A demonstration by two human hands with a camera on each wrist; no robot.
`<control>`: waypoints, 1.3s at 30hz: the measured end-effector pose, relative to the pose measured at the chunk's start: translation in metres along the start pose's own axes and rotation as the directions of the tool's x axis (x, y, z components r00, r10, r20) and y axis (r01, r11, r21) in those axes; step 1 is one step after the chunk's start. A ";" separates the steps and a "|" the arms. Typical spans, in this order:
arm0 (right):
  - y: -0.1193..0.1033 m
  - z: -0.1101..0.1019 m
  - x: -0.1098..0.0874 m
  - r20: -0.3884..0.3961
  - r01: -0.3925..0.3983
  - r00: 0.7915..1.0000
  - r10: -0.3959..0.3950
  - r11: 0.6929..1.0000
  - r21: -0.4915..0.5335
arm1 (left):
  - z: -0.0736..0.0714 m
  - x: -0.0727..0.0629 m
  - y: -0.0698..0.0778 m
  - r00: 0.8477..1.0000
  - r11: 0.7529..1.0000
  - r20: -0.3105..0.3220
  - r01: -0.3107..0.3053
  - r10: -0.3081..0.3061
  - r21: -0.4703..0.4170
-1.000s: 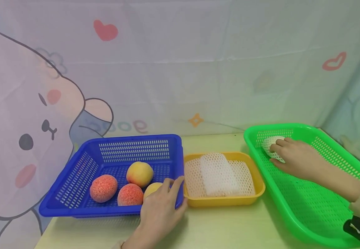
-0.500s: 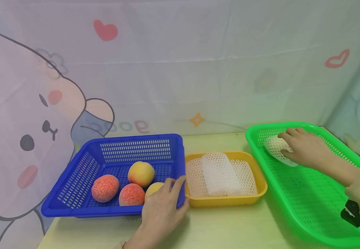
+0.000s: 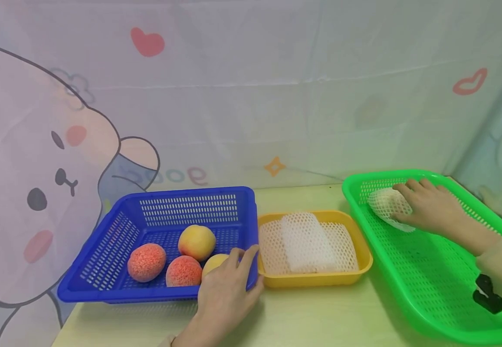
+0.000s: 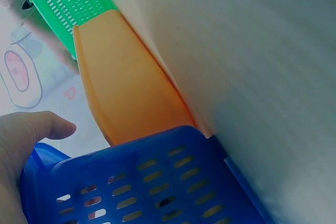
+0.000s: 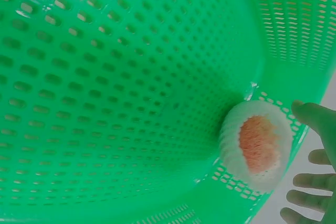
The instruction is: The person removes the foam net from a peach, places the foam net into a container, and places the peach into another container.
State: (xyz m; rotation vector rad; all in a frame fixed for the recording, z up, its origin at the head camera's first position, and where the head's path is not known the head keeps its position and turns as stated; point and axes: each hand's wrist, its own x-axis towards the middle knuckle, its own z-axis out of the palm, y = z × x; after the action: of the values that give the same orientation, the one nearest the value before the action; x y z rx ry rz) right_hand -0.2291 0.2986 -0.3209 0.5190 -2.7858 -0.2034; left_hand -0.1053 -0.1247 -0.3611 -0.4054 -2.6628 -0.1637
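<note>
In the head view my left hand (image 3: 226, 294) grips the front right corner of a blue basket (image 3: 122, 206), fingers over its rim. Inside the basket lie two yellow peaches (image 3: 196, 242) and two rough red ones (image 3: 146, 262); one yellow peach is partly behind the hand. A rough reddish fruit in a white foam net (image 5: 255, 145) lies at the far left corner of a green basket (image 3: 407, 299). My right hand (image 3: 435, 205) hovers right beside it with spread fingers. In the right wrist view a gap shows between the fingertips and the net.
Between the two baskets stands a yellow tray (image 3: 316, 279) with white foam nets (image 3: 307, 243) lying in it. A printed cloth (image 3: 251, 96) hangs right behind the pale table (image 3: 311, 315).
My right hand has let go of the netted fruit and drawn back to the right. The fruit now rests in the green basket. My left hand keeps its place on the blue basket.
</note>
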 end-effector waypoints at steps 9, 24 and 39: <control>0.003 0.023 -0.002 0.034 -0.042 0.999 0.042 0.999 0.022 | 0.001 0.000 0.000 1.000 1.000 0.018 -0.014 0.015 -0.008; 0.007 0.047 0.002 0.067 -0.108 0.993 0.101 0.989 0.103 | 0.002 -0.001 0.001 0.999 1.000 0.044 0.008 -0.007 -0.020; 0.009 0.056 0.013 0.069 -0.116 0.992 0.107 0.981 0.156 | 0.000 0.000 0.000 1.000 1.000 0.008 -0.004 0.004 -0.003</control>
State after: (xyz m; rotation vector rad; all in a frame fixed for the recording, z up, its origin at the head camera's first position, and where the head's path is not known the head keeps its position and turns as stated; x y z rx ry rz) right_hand -0.2613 0.3066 -0.3692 0.3973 -2.8953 0.0293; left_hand -0.1059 -0.1250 -0.3614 -0.4129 -2.6699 -0.1648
